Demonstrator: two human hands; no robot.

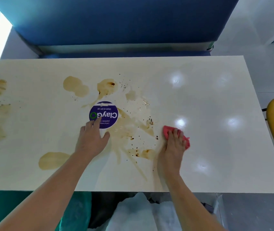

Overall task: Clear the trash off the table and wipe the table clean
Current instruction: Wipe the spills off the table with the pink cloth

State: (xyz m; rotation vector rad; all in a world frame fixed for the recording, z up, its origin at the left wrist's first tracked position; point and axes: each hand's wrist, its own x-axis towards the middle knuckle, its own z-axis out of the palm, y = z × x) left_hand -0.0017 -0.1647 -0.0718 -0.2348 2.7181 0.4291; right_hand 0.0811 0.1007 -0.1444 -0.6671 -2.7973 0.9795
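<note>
The right hand [173, 147] pressed a pink cloth [166, 131] to the table [216, 105] under spread, straight fingers, just right of the brown stains [132, 130]. The spill lay leftward from the cloth, reaching the sticker [103, 115], where the left hand [92, 140] rested open and flat. A leftward sweep seemed due.

Right grip [174, 147] is pressing a pink cloth [166, 131] onto the cream worktop [216, 105] beside brown spills [132, 129]; left grip [91, 139] is resting flat, fingertips touching a round purple sticker [105, 112].
</note>
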